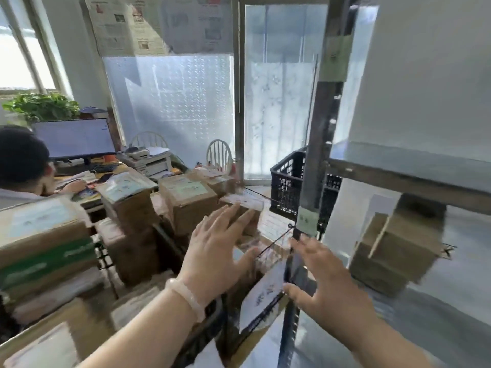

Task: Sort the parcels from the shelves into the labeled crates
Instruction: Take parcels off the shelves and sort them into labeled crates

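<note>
Before the shelf point(398, 179), left hand point(212, 251) and right hand point(326, 282) are spread, empty; hasty reaching may topple the parcel point(398, 251).

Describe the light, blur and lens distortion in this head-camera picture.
Head view: daylight comes in from ahead, through the window at far left, which is blown out, and the frosted door. Head view: motion blur smears the box at right, the left hand and the right hand. Head view: the wide lens tilts the post.
</note>
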{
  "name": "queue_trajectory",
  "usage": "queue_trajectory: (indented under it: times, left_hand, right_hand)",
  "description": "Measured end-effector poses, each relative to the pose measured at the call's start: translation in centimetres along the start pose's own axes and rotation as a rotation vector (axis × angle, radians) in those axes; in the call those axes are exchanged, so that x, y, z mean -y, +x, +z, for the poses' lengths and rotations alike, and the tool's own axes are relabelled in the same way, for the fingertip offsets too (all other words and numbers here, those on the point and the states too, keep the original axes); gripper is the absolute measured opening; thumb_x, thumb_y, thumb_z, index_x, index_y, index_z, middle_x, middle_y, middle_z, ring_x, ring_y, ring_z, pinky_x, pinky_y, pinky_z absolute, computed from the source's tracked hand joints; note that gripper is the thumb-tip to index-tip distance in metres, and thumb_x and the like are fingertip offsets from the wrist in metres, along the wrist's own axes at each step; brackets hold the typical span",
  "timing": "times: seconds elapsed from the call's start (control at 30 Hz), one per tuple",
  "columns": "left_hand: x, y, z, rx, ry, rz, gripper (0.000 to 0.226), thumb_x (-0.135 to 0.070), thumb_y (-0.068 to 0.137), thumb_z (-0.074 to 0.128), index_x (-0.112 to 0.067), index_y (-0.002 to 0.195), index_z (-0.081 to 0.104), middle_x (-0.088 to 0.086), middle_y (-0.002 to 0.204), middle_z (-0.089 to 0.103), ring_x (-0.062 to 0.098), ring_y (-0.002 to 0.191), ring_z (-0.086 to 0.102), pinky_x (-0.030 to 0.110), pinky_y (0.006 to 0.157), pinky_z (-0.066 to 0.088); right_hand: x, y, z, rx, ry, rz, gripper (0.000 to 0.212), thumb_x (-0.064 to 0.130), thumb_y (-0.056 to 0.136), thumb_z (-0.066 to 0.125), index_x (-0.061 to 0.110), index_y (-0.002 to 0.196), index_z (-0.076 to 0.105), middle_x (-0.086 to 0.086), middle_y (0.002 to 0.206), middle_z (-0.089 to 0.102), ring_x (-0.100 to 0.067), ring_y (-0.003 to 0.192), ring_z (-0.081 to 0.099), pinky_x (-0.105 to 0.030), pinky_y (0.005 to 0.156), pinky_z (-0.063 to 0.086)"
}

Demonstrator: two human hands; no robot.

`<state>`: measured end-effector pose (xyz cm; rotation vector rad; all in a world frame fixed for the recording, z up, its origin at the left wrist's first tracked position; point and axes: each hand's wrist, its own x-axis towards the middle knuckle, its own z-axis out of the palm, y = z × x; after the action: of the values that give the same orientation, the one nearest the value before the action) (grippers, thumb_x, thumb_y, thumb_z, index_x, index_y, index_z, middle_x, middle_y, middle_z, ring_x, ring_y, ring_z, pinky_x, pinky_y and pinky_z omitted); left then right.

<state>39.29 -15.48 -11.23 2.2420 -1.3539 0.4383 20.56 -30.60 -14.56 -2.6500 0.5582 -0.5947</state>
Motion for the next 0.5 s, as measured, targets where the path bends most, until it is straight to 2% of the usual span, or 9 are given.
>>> queue_trajectory:
  times: [0.1,0.2,0.27,0.4,0.5]
  left_hand:
    - [-6.4,0.8,4.7,0.078,-0.105,0.107,0.07,-0.067,0.087,0.044,-0.048,0.15,0.023,-0.015,0.16,0.021,0.01,0.148,0.013,0.036,0.121,0.012]
    - [-11.9,1.7,8.3,0.138,-0.165,0.19,0.07,-0.068,0.086,0.041,-0.048,0.151,0.023,-0.014,0.16,0.021,0.012,0.148,0.013,0.032,0.118,0.009]
    - [-15.2,2.8,9.9,0.164,-0.216,0.212,0.07,-0.068,0.086,0.04,-0.049,0.15,0.022,-0.013,0.16,0.022,0.013,0.147,0.015,0.033,0.119,0.014]
    - [-21.5,6.3,11.3,0.138,-0.433,0.128,0.071,-0.073,0.081,0.039,-0.051,0.146,0.025,-0.011,0.157,0.029,0.016,0.143,0.024,0.036,0.115,0.025]
    - [-25.4,8.8,12.1,0.138,-0.422,0.084,0.08,-0.08,0.077,0.041,-0.047,0.148,0.024,-0.005,0.159,0.026,0.022,0.144,0.022,0.04,0.115,0.025]
  right_hand:
    - [-4.3,-2.8,-2.5,-0.071,0.0,0.065,0.075,0.068,0.079,0.049,0.073,0.134,-0.002,0.032,0.154,0.006,0.005,0.145,0.001,-0.03,0.119,0.018]
    - [-8.1,-5.4,-5.0,-0.136,-0.029,0.13,0.07,0.057,0.088,0.056,0.074,0.13,0.003,0.044,0.144,-0.002,0.015,0.139,-0.004,-0.021,0.115,0.013]
    - [-10.1,-6.8,-6.4,-0.159,-0.054,0.157,0.068,0.055,0.089,0.056,0.074,0.128,0.005,0.048,0.14,-0.007,0.021,0.133,-0.006,-0.019,0.113,0.013]
    - [-13.2,-9.0,-8.7,-0.214,-0.038,0.186,0.073,0.044,0.087,0.064,0.078,0.126,0.014,0.052,0.134,0.01,0.028,0.126,0.005,-0.016,0.106,0.02]
    - [-15.8,-10.4,-10.3,-0.255,-0.012,0.213,0.067,0.036,0.086,0.067,0.072,0.127,0.027,0.046,0.131,0.027,0.022,0.125,0.021,-0.02,0.104,0.027]
